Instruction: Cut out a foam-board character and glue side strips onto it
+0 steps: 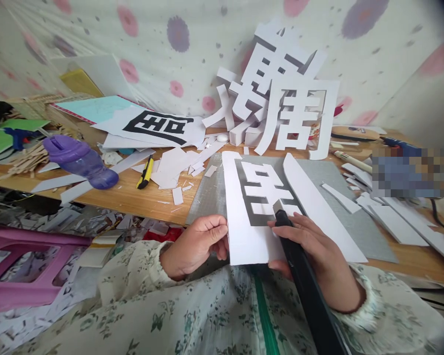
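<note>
Pale sheeting [96, 29] printed with pink and purple blotches hangs behind a wood-topped bench [166, 201] strewn with white offcuts. On it lies a grey cutting mat [333, 172], and over the mat rests a thick white cut-out board [251, 246] shaped as a character, its lower edge towards the person's body. The left hand [198, 246] has a narrow grip, thumb and fingers pinched at the board's lower left edge. The right hand [318, 259] has its grip closed around a long black tool with a grey tip [307, 286], which sits over the lower part of the inner strokes; whether the tip touches them I cannot tell.

Beyond the mat, finished-looking white three-dimensional characters [299, 118] lean together. To the left are a yellow-and-black utility knife [145, 172], a translucent purple bottle [82, 160] on its side and a white sheet printed with a bold black character [159, 127]. Below, a pink plastic stool [22, 291] stands among paper scraps [7, 330].
</note>
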A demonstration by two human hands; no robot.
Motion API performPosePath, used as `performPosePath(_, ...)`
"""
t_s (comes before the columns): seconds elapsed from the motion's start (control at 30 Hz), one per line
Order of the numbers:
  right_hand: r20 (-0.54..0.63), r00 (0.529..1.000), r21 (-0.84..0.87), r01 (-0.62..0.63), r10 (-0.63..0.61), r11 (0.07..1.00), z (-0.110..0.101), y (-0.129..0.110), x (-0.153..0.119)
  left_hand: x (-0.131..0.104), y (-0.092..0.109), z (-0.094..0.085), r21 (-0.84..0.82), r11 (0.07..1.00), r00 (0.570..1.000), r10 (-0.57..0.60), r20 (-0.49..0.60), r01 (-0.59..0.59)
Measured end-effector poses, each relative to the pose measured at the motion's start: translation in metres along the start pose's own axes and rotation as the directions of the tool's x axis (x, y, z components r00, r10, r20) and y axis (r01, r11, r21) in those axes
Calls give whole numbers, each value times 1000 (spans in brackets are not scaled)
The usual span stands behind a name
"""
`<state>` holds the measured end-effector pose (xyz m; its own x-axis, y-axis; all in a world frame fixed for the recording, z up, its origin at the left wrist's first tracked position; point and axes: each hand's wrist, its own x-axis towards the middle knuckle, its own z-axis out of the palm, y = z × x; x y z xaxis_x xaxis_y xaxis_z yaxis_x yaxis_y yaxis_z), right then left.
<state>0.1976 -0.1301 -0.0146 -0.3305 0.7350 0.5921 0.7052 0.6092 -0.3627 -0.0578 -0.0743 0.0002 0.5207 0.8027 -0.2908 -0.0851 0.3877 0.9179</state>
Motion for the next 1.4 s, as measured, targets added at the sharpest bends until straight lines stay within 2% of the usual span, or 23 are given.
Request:
performPosePath(0.17,-17,1000,22,13,-13,1000,-1,2,-2,-1,4,-3,-45,999,999,-11,44,13)
performPosePath(0.27,-9,1000,10,8,-8,1000,0,1,-1,2,7,-2,-107,994,1000,-2,23,5)
performPosePath(0.4,-2,1000,-12,31,-31,999,0,2,0,9,3,1,-106,994,1000,19,-24,-22)
performPosePath(0.6,-2,1000,-11,26,-26,1000,2,5,-3,14,1,-2,-138,990,1000,-3,18,5)
performPosePath(0.7,10,1000,-4,9,-9,1000,2,5,-3,15,2,-3,-176,984,1000,-17,4,17)
performPosePath(0.87,20,1000,-45,9,-8,999,3,3,0,22,0,-3,-187,981,998,33,-48,-42)
performPosePath(1.07,31,999,-58,11,-9,998,3,2,-1,25,-3,-5,-200,979,1000,28,-13,-30)
performPosePath(1.23,33,999,-61,14,-12,998,4,2,-1,27,-2,-5,-244,970,998,-7,-67,-10)
performPosePath(1.4,29,999,-69,21,-19,997,5,1,-1,31,-4,-5,-172,984,994,37,-108,-55)
